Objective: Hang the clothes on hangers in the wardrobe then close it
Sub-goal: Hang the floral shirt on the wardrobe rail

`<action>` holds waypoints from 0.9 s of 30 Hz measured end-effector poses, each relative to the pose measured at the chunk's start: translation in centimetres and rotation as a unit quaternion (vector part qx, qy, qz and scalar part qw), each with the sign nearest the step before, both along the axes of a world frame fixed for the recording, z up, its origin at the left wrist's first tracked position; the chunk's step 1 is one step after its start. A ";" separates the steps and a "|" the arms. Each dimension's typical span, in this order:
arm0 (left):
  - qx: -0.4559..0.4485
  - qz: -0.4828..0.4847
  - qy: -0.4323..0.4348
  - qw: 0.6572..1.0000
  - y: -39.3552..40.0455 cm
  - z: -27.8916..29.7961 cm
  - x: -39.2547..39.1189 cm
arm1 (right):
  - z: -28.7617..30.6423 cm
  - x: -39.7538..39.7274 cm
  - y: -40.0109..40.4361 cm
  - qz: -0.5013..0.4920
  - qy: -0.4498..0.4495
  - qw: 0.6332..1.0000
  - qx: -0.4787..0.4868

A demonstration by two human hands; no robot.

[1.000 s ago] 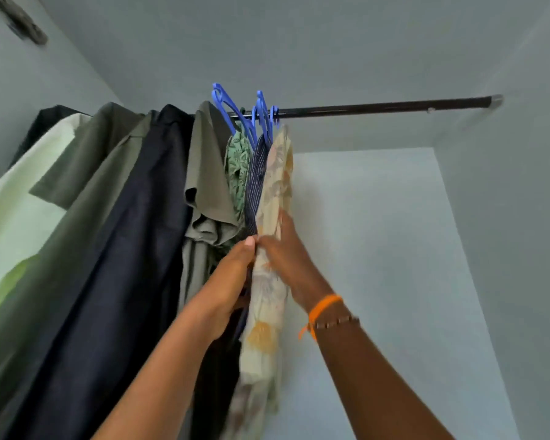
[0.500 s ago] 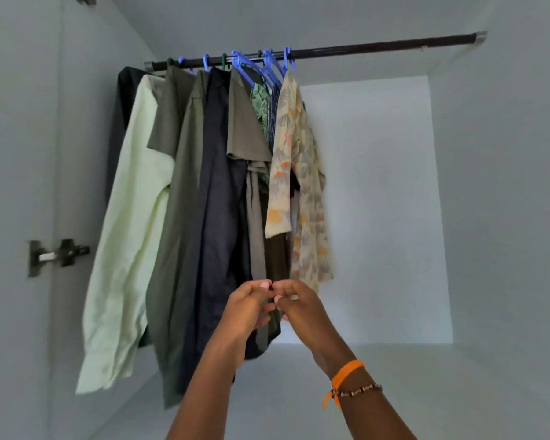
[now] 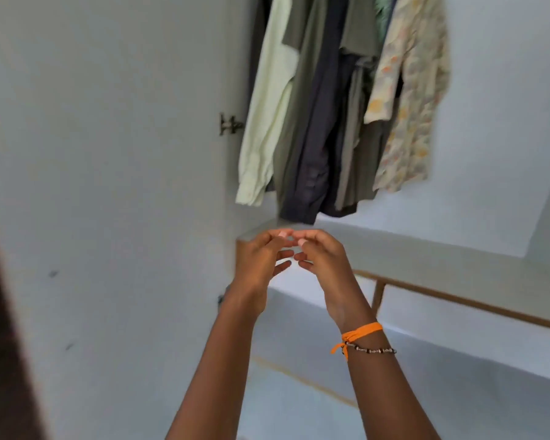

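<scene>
Pale and olive clothes hang inside the wardrobe.

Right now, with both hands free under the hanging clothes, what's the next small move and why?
Probably reach the left hand to the open door on the left and start swinging it shut. The clothes already hang inside, and neither it nor the right hand holds anything, so only closing seems left.
</scene>
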State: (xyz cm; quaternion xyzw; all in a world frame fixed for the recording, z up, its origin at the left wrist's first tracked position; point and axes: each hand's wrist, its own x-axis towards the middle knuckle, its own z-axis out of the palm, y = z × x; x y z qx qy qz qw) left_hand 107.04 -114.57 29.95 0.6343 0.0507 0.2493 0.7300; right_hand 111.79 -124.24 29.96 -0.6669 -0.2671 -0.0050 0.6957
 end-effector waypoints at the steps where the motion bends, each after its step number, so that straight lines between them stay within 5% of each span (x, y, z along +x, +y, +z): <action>1: -0.009 0.015 0.008 1.000 0.6 -1.2 -2.7 | -1.2 -2.4 0.8 0.020 0.012 1.000 0.001; 14: -0.114 0.273 0.080 0.952 13.4 -10.4 -37.7 | -10.7 -33.7 18.1 0.301 0.150 0.940 -0.058; 27: -0.216 0.530 0.145 0.807 28.9 -19.2 -77.3 | -19.9 -72.2 39.4 0.545 0.220 0.784 -0.202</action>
